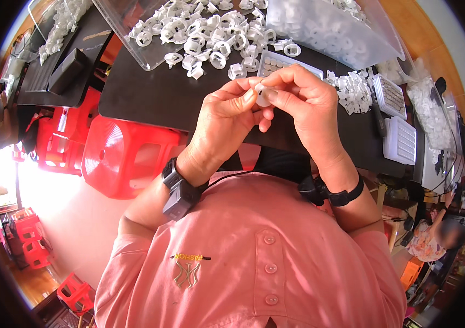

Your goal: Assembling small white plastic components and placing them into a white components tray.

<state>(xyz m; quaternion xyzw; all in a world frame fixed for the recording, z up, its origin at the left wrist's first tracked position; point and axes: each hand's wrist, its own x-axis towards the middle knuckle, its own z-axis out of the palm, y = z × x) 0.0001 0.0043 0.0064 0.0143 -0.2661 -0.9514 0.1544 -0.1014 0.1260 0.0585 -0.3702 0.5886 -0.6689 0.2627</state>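
Observation:
Both hands meet over the near edge of the dark table, closed around one small white round plastic part. My left hand pinches its left side between thumb and fingers. From the other side, my right hand grips it with thumb and forefinger. The fingertips cover much of the part. Just beyond the hands lies a shallow white tray with rows of small round pieces. A loose heap of white ring-shaped plastic parts spreads behind it. Right of my hands is a pile of small white clips.
A large clear plastic bin of white parts stands at the back right. Two small trays, one gridded and one white, sit at the table's right. Red stools stand at the left. Another person is at far right.

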